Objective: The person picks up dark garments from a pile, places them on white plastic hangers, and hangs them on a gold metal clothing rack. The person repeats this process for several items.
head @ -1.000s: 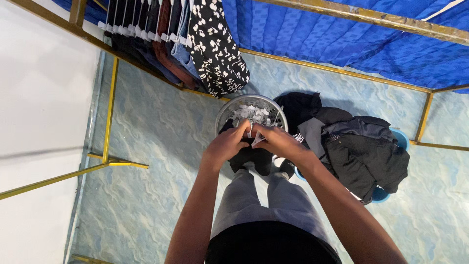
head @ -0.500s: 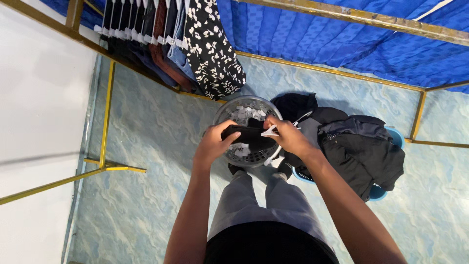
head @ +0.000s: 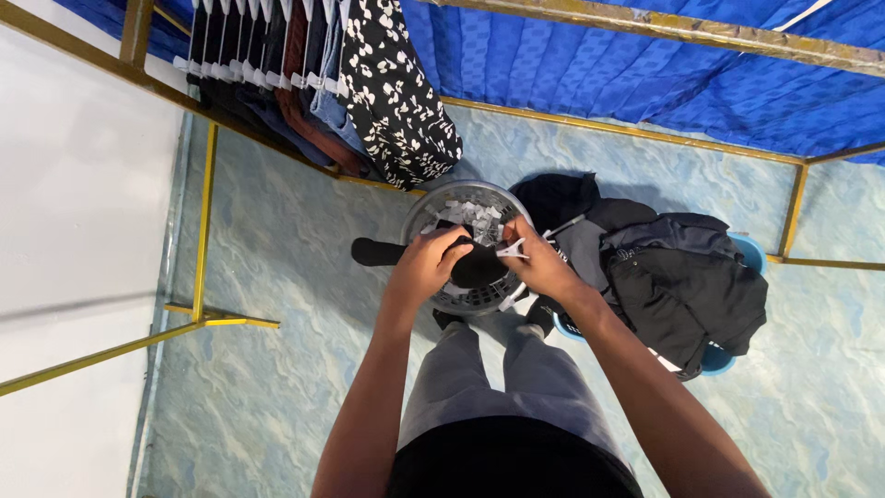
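My left hand [head: 426, 266] grips a small black garment [head: 475, 266] over a grey slotted basket [head: 433, 205] that holds white clothes pegs. A dark end of the garment [head: 376, 251] sticks out to the left of that hand. My right hand [head: 537, 263] pinches a white clothes peg [head: 510, 249] against the same garment. Both hands meet above the basket, in front of my grey trousers [head: 502, 378].
A blue tub [head: 745, 254] piled with dark clothes [head: 687, 277] stands right of the basket. Hung garments, one black with white flowers [head: 392, 101], line a yellow rail [head: 198, 97] at upper left. A white wall [head: 74, 240] is on the left, a blue tarpaulin [head: 664, 74] above.
My hands were together over the basket, then lifted out the black garment and spread it. The right hand now holds a white peg against it.
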